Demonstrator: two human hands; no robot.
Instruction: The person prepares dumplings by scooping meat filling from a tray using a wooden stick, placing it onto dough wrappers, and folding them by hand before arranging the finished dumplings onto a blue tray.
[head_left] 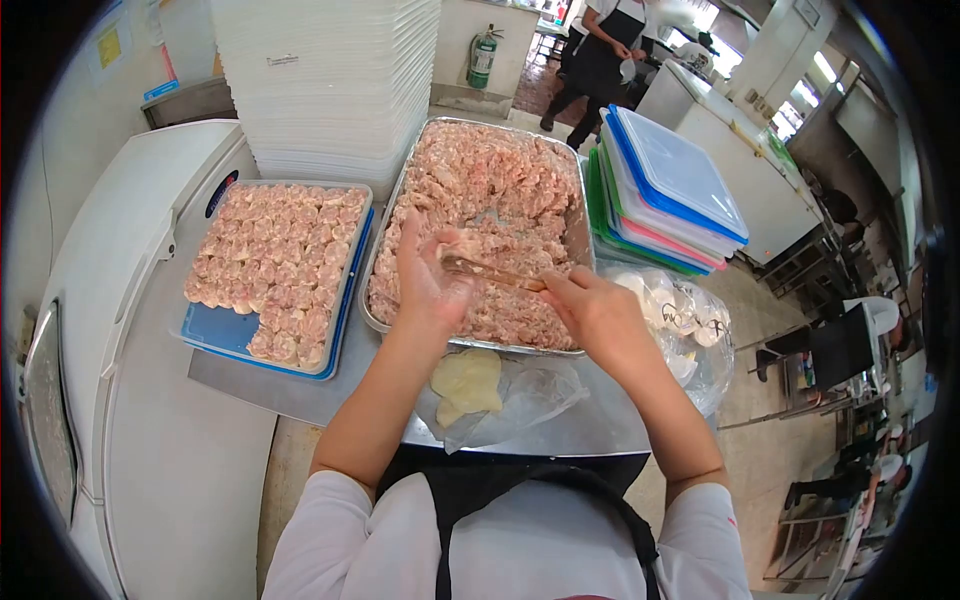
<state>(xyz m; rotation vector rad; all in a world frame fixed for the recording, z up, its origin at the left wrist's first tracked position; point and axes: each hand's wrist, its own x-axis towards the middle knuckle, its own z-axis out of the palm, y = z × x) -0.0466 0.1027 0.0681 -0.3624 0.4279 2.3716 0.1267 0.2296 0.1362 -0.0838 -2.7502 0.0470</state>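
My right hand [603, 318] grips a flat brown spatula [495, 273], its smeared tip reaching to my left palm. Cupped above the meat, my left hand [432, 278] has its fingers curled up around something pale that I cannot make out. Beneath both hands is a large metal tray [372, 318] of minced meat filling [490, 165]. A stack of thin yellowish dumpling wrappers [467, 383] lies on a clear plastic bag [540, 392] in front of me. On the left, rows of open-topped meat dumplings [275, 245] fill most of a blue-bottomed tray [225, 328].
Tall stacked white trays [325, 90] stand behind the dumplings. At right are stacked coloured lids [675, 170] and a plastic bag of round white packs [685, 315]. The metal table's [250, 388] front edge is close to my body. A person in a dark apron [610, 55] stands farther back.
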